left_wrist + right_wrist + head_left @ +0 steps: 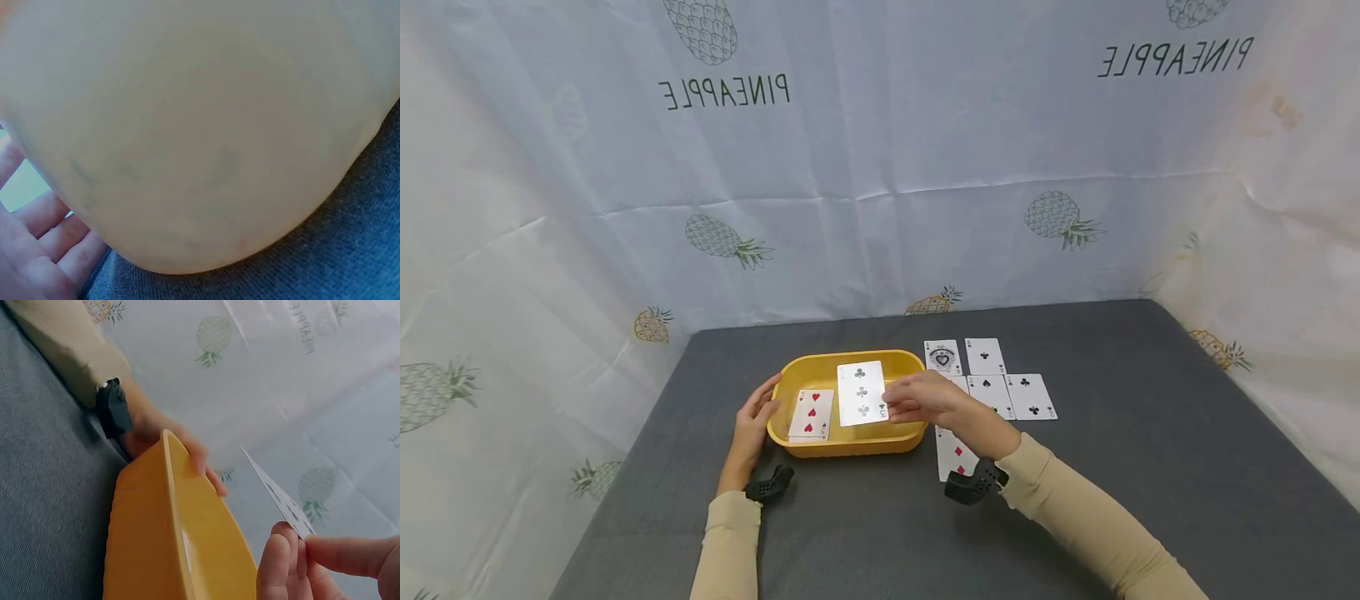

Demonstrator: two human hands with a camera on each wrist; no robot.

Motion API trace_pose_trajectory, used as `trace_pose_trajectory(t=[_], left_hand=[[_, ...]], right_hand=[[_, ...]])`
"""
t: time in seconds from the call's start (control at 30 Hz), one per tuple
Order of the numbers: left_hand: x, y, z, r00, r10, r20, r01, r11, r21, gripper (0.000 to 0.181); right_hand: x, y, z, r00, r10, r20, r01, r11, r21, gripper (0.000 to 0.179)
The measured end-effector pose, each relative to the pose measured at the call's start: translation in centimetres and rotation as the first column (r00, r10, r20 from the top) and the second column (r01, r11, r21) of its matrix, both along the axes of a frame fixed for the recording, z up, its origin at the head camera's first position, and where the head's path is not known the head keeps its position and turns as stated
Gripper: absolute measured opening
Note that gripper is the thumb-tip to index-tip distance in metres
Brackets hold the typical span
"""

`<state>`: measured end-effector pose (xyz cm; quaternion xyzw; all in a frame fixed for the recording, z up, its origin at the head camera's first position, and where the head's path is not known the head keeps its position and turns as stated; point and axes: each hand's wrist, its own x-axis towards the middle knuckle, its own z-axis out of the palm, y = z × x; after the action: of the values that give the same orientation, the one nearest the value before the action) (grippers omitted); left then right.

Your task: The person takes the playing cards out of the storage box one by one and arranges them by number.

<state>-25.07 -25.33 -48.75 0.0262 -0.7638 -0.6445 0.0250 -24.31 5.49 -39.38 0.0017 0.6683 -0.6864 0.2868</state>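
Observation:
My right hand pinches a three of clubs card by its right edge, over the yellow plastic tub. In the right wrist view the thumb and fingers press the card between them, and it stands out edge-on. My left hand grips the tub's left end, with its thumb over the rim. Inside the tub, on the left, lies a three of hearts card, face up on another card. The tub's wall fills most of the left wrist view.
Right of the tub, face-up cards lie in rows on the dark grey table: an ace of spades, an ace of clubs, a two of clubs and a partly covered diamonds card. A pineapple-print cloth hangs behind.

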Motion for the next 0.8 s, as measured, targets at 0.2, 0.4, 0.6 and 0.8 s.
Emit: trace_pose_trajectory(t=[0.2, 0.4, 0.6, 0.8], left_hand=[[0.0, 0.0, -0.1, 1.0, 0.007, -0.016, -0.007, 1.0, -0.008, 0.045], [-0.1, 0.0, -0.4, 1.0, 0.011, -0.019, -0.011, 1.0, -0.009, 0.045], [-0.2, 0.0, -0.4, 1.0, 0.017, -0.001, -0.017, 1.0, -0.018, 0.045], [-0.1, 0.1, -0.2, 1.0, 0.023, 0.011, -0.023, 1.0, -0.02, 0.045]], right_hand=[[0.4, 3.0, -0.2, 1.0, -0.008, -0.013, 0.008, 0.999, 0.041, 0.021], [1.0, 5.4, -0.7, 1.0, -0.002, -0.023, 0.003, 0.998, 0.065, 0.012], [1.3, 7.1, -1.0, 1.0, -0.007, -0.008, 0.008, 0.998, 0.058, 0.007], [1.5, 9.5, -1.7, 1.0, 0.009, -0.004, -0.009, 0.996, 0.085, 0.01]])
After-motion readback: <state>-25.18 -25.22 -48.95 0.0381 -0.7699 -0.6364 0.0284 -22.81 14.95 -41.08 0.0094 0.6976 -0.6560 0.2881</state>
